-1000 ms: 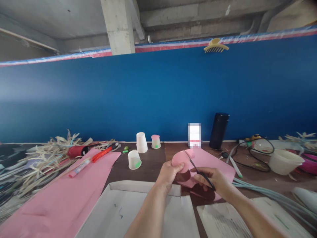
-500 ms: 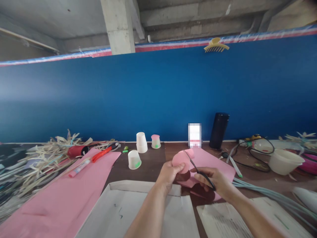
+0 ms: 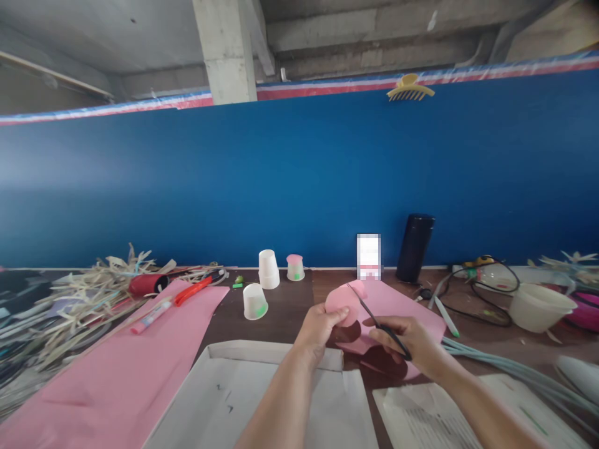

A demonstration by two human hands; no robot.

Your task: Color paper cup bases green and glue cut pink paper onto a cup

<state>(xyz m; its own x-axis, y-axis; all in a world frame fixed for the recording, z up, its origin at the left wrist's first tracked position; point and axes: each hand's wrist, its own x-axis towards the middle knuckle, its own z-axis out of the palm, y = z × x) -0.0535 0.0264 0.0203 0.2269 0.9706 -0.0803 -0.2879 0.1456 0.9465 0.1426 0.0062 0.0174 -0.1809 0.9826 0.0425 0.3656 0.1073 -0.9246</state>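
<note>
My left hand (image 3: 322, 324) pinches a roundish piece of pink paper (image 3: 340, 304) between thumb and fingers. In my right hand (image 3: 397, 340) is a pair of scissors with dark handles (image 3: 395, 337); its blades lie along the right edge of the paper piece. Whether the blades are fully closed is hard to see. Beneath both hands rests a larger pink sheet (image 3: 405, 308) with rounded cutouts through which the dark table shows.
Paper cups (image 3: 255, 302) stand at the back left, one pink-topped (image 3: 295, 267). A black cylinder (image 3: 414, 248) is at the back right, near a white tub (image 3: 540, 307). A white cardboard box (image 3: 262, 399) lies in front. Pink paper (image 3: 116, 374) covers the left side.
Both hands hold the same paper and scissors in nearly the same place. My right hand has shifted very slightly right; the whole view has moved a little too.
</note>
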